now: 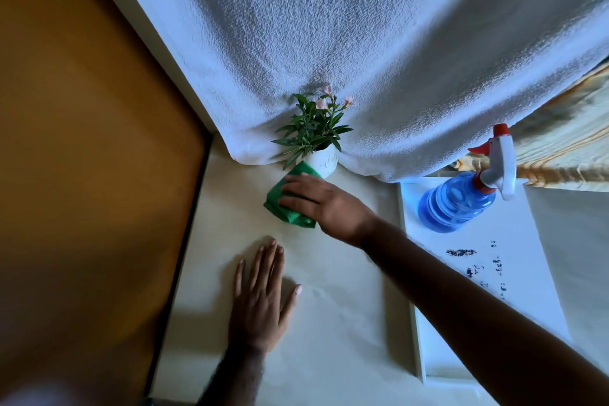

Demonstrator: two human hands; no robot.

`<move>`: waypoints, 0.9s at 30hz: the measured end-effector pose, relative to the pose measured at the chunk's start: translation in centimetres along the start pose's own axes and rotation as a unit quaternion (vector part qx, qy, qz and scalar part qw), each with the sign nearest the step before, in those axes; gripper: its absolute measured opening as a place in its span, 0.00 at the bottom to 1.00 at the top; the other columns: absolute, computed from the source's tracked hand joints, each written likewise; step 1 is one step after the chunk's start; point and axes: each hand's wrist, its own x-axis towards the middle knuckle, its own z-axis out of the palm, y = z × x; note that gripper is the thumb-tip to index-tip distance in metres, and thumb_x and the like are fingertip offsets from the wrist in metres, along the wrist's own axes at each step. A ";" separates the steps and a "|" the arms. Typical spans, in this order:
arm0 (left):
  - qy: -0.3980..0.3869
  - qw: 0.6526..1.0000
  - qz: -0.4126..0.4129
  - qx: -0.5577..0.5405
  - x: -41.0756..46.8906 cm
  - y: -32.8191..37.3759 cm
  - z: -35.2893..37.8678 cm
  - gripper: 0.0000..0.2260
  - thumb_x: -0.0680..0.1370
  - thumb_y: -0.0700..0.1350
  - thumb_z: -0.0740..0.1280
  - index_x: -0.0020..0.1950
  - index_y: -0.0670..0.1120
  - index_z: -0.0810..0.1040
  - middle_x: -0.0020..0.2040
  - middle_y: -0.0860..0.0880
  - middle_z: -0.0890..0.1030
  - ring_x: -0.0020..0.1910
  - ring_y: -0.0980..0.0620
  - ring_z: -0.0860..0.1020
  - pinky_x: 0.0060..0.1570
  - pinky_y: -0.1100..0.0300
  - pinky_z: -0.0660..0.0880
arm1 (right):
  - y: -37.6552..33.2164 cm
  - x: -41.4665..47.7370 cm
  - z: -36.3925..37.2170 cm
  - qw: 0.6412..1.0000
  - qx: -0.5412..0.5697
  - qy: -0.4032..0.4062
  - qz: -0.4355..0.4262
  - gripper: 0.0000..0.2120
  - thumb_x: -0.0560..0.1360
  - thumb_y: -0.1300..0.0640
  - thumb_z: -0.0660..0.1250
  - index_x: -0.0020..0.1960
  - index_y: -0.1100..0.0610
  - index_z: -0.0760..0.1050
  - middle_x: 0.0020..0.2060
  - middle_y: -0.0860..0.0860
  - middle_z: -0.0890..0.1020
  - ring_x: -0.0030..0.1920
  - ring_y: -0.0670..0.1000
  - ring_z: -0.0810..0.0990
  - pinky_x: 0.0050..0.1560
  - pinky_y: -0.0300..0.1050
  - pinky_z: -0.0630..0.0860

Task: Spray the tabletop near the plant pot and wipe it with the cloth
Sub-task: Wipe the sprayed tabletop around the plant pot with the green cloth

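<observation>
A small white plant pot (324, 161) with green leaves and pink flowers stands at the back of the pale tabletop (333, 306), against a hanging white cloth. Just in front of the pot lies a green cloth (275, 203), pressed flat on the table under my right hand (324, 203). My left hand (262, 297) rests flat on the tabletop nearer to me, fingers apart, holding nothing. A blue spray bottle (461, 196) with a white and red trigger stands on a white tray at the right, untouched.
The white tray (534, 277) with dark smudges lies along the table's right side. A white textured curtain (362, 59) hangs behind the pot. The table's left edge borders a brown floor (82, 142). Striped fabric shows at the far right.
</observation>
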 end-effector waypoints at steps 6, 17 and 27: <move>-0.014 1.000 -0.002 0.000 0.1 0.1 -0.1 0.33 0.84 0.63 0.54 0.84 0.45 0.59 0.85 0.46 0.63 0.83 0.47 0.63 0.78 0.36 0.66 | 3.3 -2.5 -0.8 0.997 -0.074 0.034 -0.015 0.14 0.80 0.68 0.64 0.64 0.64 0.81 0.64 0.62 0.81 0.69 0.64 0.76 0.72 0.59 0.69; -0.018 1.000 0.001 0.007 0.1 0.0 0.0 0.34 0.84 0.63 0.52 0.84 0.45 0.59 0.85 0.45 0.63 0.83 0.47 0.62 0.79 0.37 0.63 | 4.1 -4.5 1.2 0.994 0.022 -0.054 0.092 0.18 0.79 0.70 0.66 0.68 0.62 0.77 0.70 0.64 0.75 0.72 0.65 0.72 0.70 0.63 0.72; -0.015 1.000 -0.003 0.001 0.2 0.2 -0.3 0.33 0.84 0.63 0.53 0.84 0.44 0.59 0.85 0.45 0.63 0.83 0.46 0.63 0.79 0.37 0.65 | 2.0 -1.2 -1.0 0.996 -0.051 0.028 -0.066 0.19 0.84 0.68 0.52 0.64 0.64 0.80 0.64 0.63 0.81 0.69 0.64 0.76 0.72 0.60 0.70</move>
